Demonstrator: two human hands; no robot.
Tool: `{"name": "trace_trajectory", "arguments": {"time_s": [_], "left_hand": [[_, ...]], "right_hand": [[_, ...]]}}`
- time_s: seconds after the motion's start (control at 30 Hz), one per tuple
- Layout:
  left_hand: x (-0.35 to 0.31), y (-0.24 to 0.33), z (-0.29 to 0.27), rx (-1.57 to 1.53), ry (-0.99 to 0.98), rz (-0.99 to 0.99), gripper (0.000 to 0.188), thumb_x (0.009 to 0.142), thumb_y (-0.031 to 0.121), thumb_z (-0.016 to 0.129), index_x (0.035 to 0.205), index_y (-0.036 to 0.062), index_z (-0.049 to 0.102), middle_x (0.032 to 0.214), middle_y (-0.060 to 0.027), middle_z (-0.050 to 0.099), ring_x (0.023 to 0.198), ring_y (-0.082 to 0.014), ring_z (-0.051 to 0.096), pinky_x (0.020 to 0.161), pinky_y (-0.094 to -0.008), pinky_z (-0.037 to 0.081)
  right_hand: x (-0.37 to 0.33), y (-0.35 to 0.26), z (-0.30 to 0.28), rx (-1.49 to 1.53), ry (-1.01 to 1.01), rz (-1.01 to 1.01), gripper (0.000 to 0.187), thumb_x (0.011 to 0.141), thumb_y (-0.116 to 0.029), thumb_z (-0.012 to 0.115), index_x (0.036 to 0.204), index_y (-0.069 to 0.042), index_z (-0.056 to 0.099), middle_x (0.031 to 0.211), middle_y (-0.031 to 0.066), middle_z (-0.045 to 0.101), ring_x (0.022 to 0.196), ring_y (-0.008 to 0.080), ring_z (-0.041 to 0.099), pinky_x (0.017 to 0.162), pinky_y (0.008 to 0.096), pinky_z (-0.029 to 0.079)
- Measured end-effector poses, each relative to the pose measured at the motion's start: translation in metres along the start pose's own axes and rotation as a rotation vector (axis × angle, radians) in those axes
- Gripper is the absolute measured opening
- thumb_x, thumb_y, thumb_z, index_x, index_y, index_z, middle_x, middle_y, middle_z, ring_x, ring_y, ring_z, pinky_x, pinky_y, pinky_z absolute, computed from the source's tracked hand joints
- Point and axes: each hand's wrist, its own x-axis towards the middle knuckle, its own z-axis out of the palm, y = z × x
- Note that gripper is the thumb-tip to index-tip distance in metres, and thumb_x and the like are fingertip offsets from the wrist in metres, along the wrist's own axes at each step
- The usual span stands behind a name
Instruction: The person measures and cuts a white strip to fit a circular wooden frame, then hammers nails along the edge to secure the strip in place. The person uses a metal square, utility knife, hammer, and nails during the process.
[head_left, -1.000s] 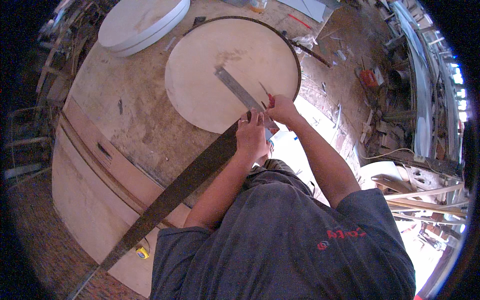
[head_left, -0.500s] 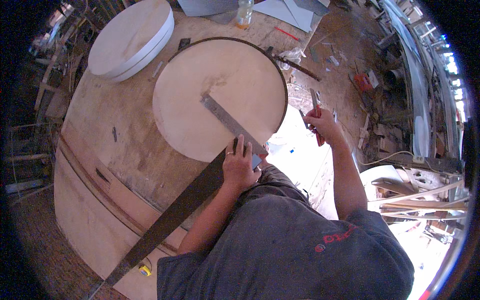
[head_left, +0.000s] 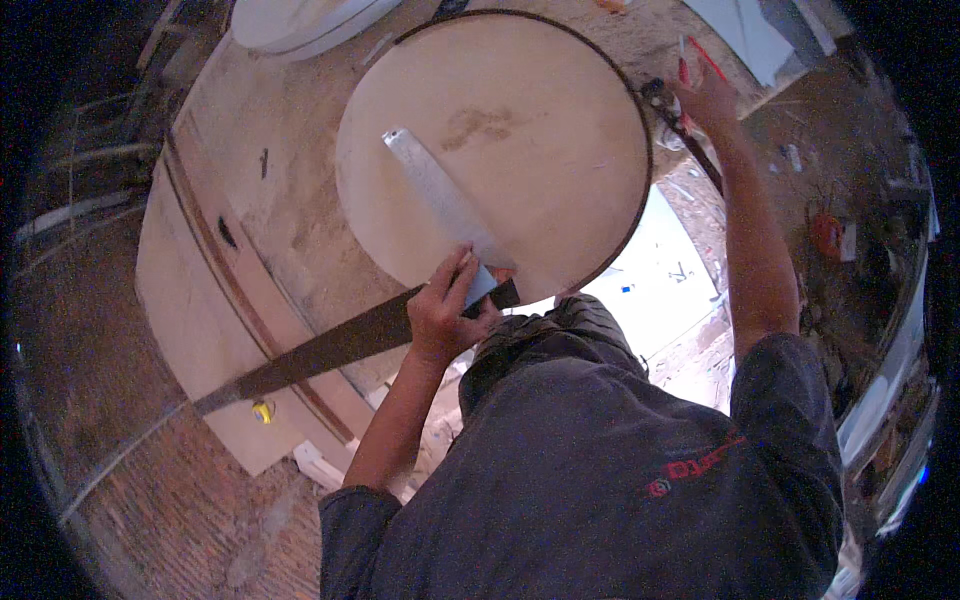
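Observation:
My left hand [head_left: 440, 310] is closed on a metal square [head_left: 440, 195], gripping it near its pale blue stock. The blade lies across a round wooden disc [head_left: 540, 120] with a dark band along its edge. Beneath this hand runs a long dark tapered strip [head_left: 320, 350], reaching left across the table. My right hand [head_left: 708, 102] is at the far right of the table, fingers closed around what looks like a red-handled knife [head_left: 683, 68]. A thin red pencil [head_left: 706, 56] lies against its fingers; the fingertips are partly hidden.
A thick white-sided disc [head_left: 310, 25] lies at the far left. A dark bar [head_left: 702, 158] sticks out past the table edge beneath my right forearm. A yellow tape measure [head_left: 262, 412] sits near the left edge. White sheets [head_left: 745, 35] lie at the far right.
My right hand has moved forward from beside the table to the red pencil. My left hand has shifted its grip on the square, and the view has moved.

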Motion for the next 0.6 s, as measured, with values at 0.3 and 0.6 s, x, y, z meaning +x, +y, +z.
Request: {"name": "trace_trajectory", "arguments": {"time_s": [0.3,0.6], "left_hand": [[0.021,0.002,-0.010,-0.040,0.158,-0.083,0.055,0.071,0.010,0.080,0.124,0.0028,0.071,0.137,-0.0156,0.068,0.106,-0.0336,0.076,0.085,-0.0413,0.065],[0.024,0.006,-0.056,-0.213,-0.072,-0.058,0.057,0.078,0.013,0.083,0.130,-0.0009,0.065,0.137,-0.0170,0.062,0.117,-0.0387,0.069,0.097,-0.0466,0.058]], "right_hand": [[-0.196,-0.178,-0.043,0.682,-1.259,0.202,0.052,0.099,-0.032,0.077,0.139,-0.002,0.062,0.107,0.0153,0.076,0.095,0.0201,0.073,0.079,0.0372,0.058],[-0.285,-0.234,-0.072,0.980,-1.095,0.770,0.026,0.104,-0.019,0.066,0.121,0.000,0.066,0.099,0.0083,0.075,0.083,0.0163,0.073,0.072,0.0327,0.061]]}}
